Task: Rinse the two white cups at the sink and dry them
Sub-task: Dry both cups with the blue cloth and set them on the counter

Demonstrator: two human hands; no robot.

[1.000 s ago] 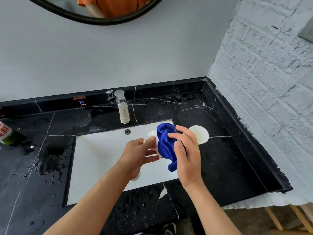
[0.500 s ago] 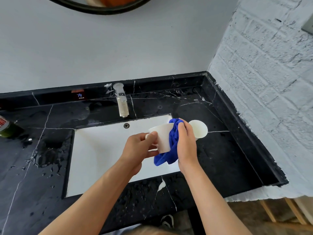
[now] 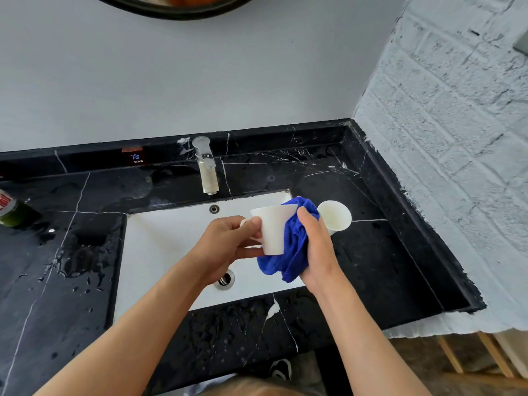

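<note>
Head view: our left hand (image 3: 228,241) grips the cup (image 3: 273,230) over the sink (image 3: 160,238); our right hand (image 3: 317,247) closes on the cloth (image 3: 294,252). The wet cup could slip and break.

The basin (image 3: 160,247) lies open on its left half; both hands and a held cup crowd its right side. The faucet (image 3: 207,170) stands at the back edge. On the countertop (image 3: 385,252), a second cup (image 3: 334,215) sits near the basin's right rim, a bottle (image 3: 10,208) at the left edge.

blue cloth (image 3: 294,247) hides held cup's (image 3: 273,230) rim; bottle (image 3: 11,210) & mirror (image 3: 171,7) cut off by edges.
</note>
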